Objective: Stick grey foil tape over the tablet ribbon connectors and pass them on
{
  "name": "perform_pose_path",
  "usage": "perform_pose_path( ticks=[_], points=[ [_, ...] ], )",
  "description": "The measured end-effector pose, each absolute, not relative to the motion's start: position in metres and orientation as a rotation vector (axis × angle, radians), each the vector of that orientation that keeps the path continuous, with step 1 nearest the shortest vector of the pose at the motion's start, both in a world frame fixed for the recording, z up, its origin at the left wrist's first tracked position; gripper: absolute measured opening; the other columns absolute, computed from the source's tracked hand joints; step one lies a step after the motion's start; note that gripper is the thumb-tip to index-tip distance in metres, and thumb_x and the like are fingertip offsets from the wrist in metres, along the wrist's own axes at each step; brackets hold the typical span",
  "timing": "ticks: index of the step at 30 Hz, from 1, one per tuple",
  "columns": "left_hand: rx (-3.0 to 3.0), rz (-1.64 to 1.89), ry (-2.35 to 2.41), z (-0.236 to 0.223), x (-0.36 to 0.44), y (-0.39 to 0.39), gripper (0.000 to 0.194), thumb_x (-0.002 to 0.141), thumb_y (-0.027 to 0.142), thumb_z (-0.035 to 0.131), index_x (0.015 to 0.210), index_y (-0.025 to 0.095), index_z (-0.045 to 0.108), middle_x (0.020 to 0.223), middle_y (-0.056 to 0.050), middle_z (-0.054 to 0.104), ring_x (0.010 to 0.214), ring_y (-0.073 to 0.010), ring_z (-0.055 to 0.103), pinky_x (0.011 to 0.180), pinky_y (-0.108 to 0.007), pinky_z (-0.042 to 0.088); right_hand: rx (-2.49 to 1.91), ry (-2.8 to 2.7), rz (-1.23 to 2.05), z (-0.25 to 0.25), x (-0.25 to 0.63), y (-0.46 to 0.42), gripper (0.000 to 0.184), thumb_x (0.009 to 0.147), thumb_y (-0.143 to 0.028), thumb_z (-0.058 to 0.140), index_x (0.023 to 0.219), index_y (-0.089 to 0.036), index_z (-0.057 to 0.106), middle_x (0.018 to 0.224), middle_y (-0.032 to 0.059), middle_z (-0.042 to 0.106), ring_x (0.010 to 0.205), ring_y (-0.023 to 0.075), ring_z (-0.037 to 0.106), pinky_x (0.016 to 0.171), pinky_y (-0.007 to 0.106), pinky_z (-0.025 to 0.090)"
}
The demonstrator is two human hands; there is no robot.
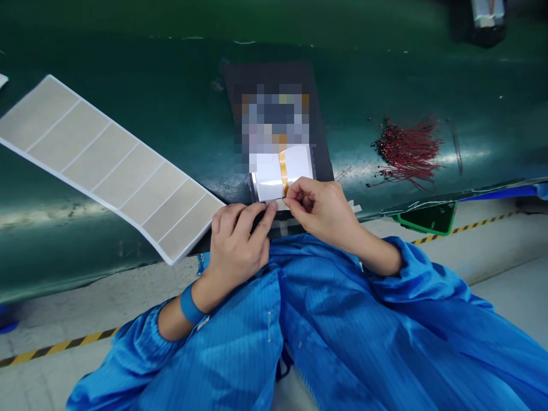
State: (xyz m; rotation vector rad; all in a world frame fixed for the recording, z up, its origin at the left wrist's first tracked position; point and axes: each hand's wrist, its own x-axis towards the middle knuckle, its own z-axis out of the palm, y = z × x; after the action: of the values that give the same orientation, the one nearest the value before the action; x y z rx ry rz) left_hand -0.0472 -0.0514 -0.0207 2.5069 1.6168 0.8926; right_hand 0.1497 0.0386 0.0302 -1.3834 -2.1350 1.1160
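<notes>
Right hand point(329, 211) closed in a pinch, thumb and forefinger tips meeting on a pale strip point(277, 204) that lies along the near edge of a white panel point(269, 178); the fingertips hide that end of the strip. Left hand point(240, 237), close beside it, is half open, its fingers loosely bent and the forefinger tip resting on the strip's other end. A blue wristband point(192, 305) circles the left wrist.

Just beyond both sets of fingertips is the white panel, with an orange band point(283, 168) running away from the right forefinger. Under it lies a black mat point(324, 157); the area past the panel is pixelated and cannot be made out.

To the left of the left hand, a long sheet of beige labels point(107, 165) slants away across the green table point(180, 131), its near end just beside the knuckles. Well to the right of the right hand sits a heap of dark red wires point(406, 148). Below the table edge on that side shows a green tray point(430, 220).
</notes>
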Motion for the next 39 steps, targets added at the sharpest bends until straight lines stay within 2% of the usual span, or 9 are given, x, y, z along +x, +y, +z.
perform_pose_path(
  ticks=[6,13,20,23,26,29,33,36,39],
  points=[
    [2.528,0.869,1.637,-0.019,-0.046,-0.051,0.056,0.084,0.010,0.064,0.140,0.008,0.069,0.122,-0.017,0.073,0.109,-0.0336,0.056,0.095,-0.048,0.043,-1.414,-2.172,1.077,0.032,0.146,0.038,0.010,0.091,-0.019,0.062,0.082,-0.018,0.062,0.066,-0.0043,0.061,0.057,0.0085,0.049,0.063,0.025,0.034],
    [2.531,0.877,1.653,-0.021,-0.045,-0.051,0.054,0.086,0.012,0.063,0.139,0.009,0.069,0.122,-0.016,0.073,0.109,-0.0328,0.057,0.095,-0.047,0.044,-1.463,-2.286,0.919,0.030,0.143,0.035,0.008,0.091,-0.018,0.057,0.083,-0.019,0.059,0.067,-0.0031,0.061,0.057,0.0092,0.049,0.061,0.025,0.032],
    [2.514,0.876,1.691,-0.018,-0.044,-0.053,0.051,0.086,0.013,0.063,0.136,0.011,0.071,0.121,-0.014,0.074,0.108,-0.0324,0.057,0.096,-0.048,0.045,-1.487,-2.482,0.688,0.026,0.142,0.030,0.008,0.097,-0.021,0.053,0.092,-0.018,0.059,0.076,0.0013,0.064,0.065,0.0141,0.055,0.063,0.028,0.032],
    [2.505,0.864,1.714,-0.016,-0.042,-0.054,0.050,0.086,0.014,0.064,0.135,0.012,0.072,0.120,-0.013,0.074,0.109,-0.0328,0.057,0.098,-0.049,0.044,-1.447,-2.490,0.515,0.025,0.148,0.029,0.011,0.101,-0.024,0.054,0.097,-0.018,0.062,0.081,0.0025,0.064,0.068,0.0149,0.053,0.063,0.029,0.033],
    [2.495,0.843,1.735,-0.017,-0.038,-0.053,0.051,0.086,0.015,0.064,0.137,0.014,0.071,0.122,-0.014,0.073,0.111,-0.0334,0.057,0.099,-0.049,0.044,-1.213,-2.450,0.215,0.018,0.161,0.027,0.014,0.104,-0.021,0.055,0.097,-0.019,0.067,0.087,0.0045,0.063,0.078,0.0165,0.054,0.067,0.030,0.038],
    [2.531,0.839,1.732,-0.020,-0.034,-0.053,0.053,0.086,0.016,0.064,0.138,0.014,0.070,0.125,-0.015,0.072,0.113,-0.0325,0.057,0.102,-0.049,0.043,-0.909,-2.471,0.016,0.003,0.176,0.024,0.015,0.103,-0.023,0.061,0.111,-0.025,0.074,0.099,0.0067,0.065,0.091,0.0197,0.054,0.077,0.033,0.044],
    [2.548,0.812,1.827,-0.020,-0.038,-0.057,0.057,0.084,0.016,0.065,0.140,0.015,0.070,0.124,-0.014,0.074,0.112,-0.0319,0.057,0.108,-0.050,0.037,-0.925,-2.486,-0.103,-0.013,0.195,0.020,0.036,0.101,-0.031,0.067,0.137,-0.033,0.070,0.121,0.0090,0.063,0.106,0.0245,0.052,0.088,0.040,0.044],
    [2.527,0.739,1.870,-0.017,-0.040,-0.059,0.059,0.083,0.017,0.066,0.142,0.016,0.069,0.127,-0.015,0.073,0.114,-0.0340,0.056,0.109,-0.052,0.034,-1.053,-2.514,-0.034,-0.015,0.202,0.017,0.042,0.101,-0.037,0.066,0.143,-0.039,0.067,0.129,0.0095,0.060,0.112,0.0276,0.050,0.093,0.045,0.042],
    [2.569,0.720,1.815,-0.016,-0.037,-0.058,0.062,0.084,0.016,0.064,0.145,0.010,0.065,0.130,-0.018,0.072,0.115,-0.0340,0.057,0.110,-0.052,0.034,-1.049,-2.550,0.056,-0.015,0.202,0.015,0.043,0.102,-0.042,0.065,0.144,-0.038,0.067,0.136,0.0106,0.058,0.117,0.0295,0.048,0.096,0.047,0.041]
  ],
)
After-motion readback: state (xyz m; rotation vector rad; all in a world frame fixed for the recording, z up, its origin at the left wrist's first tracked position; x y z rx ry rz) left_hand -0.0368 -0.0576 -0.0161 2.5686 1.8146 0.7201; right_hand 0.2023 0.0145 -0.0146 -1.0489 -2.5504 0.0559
